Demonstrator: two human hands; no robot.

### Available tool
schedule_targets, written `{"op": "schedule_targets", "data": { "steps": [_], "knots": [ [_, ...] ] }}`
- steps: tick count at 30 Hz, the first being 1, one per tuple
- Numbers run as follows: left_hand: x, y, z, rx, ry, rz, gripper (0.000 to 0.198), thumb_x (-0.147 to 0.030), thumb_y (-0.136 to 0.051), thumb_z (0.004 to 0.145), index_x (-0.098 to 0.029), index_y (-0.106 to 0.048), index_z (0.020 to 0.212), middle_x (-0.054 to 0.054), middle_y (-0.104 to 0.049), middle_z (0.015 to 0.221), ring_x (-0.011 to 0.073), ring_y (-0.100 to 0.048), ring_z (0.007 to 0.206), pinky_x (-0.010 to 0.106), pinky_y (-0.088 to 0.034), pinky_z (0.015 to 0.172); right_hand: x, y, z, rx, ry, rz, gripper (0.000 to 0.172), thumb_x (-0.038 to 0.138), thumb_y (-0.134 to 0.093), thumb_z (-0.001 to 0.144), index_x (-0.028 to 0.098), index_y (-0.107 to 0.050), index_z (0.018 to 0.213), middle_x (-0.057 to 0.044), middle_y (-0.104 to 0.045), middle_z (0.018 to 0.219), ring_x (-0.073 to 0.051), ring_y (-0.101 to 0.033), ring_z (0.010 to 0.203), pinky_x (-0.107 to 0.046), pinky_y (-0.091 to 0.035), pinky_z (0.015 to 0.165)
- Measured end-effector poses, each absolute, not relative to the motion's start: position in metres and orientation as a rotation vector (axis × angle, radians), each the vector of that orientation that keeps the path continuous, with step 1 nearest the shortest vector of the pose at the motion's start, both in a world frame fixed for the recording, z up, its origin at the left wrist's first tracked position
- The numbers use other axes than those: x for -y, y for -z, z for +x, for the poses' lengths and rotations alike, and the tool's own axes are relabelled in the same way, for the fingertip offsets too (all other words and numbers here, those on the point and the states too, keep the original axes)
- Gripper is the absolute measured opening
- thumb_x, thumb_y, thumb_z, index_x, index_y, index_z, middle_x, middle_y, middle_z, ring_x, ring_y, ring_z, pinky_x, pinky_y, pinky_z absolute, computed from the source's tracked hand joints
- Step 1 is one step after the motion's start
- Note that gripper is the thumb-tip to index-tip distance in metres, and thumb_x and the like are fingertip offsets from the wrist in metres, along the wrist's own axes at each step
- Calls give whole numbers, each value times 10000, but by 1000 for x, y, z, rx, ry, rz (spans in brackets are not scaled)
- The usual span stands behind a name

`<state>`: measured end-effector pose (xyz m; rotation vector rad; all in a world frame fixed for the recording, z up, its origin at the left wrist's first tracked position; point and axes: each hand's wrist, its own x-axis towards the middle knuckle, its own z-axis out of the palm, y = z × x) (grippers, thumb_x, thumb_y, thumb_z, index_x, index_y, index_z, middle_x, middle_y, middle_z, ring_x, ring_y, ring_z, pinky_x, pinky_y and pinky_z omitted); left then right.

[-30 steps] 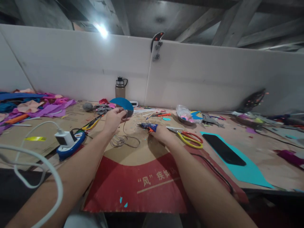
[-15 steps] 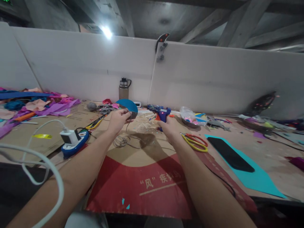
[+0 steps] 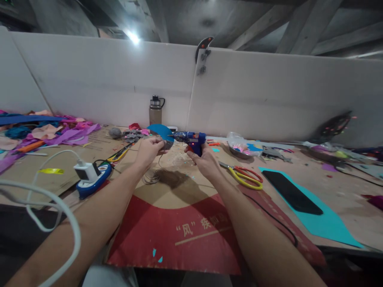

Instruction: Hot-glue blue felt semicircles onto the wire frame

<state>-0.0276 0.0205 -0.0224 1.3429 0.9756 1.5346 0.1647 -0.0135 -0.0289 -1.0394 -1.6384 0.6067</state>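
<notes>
Between the thumb and fingers of my left hand [image 3: 151, 150] is a curved blue piece [image 3: 162, 130], with a grey part along its lower edge; whether it is paper or foam I cannot tell. My right hand [image 3: 205, 159] is closed around the handle of a blue hot glue gun [image 3: 193, 140], its small red light lit. The gun points left, and its nozzle is at the right edge of the blue piece; whether they touch I cannot make out. Below both hands lies a thin coiled wire [image 3: 151, 176] on the red and tan cardboard [image 3: 143, 235].
Scissors [image 3: 245, 177] and a black phone [image 3: 291, 191] on a turquoise sheet [image 3: 335, 229] lie at right. A power strip [image 3: 94, 181] with a white cable stands at left, near coloured scraps [image 3: 74, 135]. A bottle [image 3: 155, 113] stands before the white partition [image 3: 104, 75].
My right hand has moved the glue gun left, bringing its nozzle up to the blue piece. My left hand and the blue piece stay almost where they were.
</notes>
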Motion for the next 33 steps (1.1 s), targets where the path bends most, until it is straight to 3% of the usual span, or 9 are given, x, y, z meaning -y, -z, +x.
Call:
{"op": "schedule_targets", "data": {
  "steps": [16,33],
  "knots": [
    [-12,15,-22,-1022,-1512,1326,141,-215,-687,650,-86,-630,659,61,-640,710,132,-618,621,298,-572,624,8,38,163,1734,-437,-1122,293,367,-550,772,193,-529,1008,-62,-636,923,-193,-582,825,-339,-446,772],
    [-12,14,-24,-1025,-1538,1320,134,-216,-679,649,-93,-629,668,68,-646,705,143,-619,625,310,-562,618,17,29,165,1782,-337,-1200,238,322,-537,772,188,-520,967,-58,-629,862,-191,-559,750,-325,-422,701]
  ]
}}
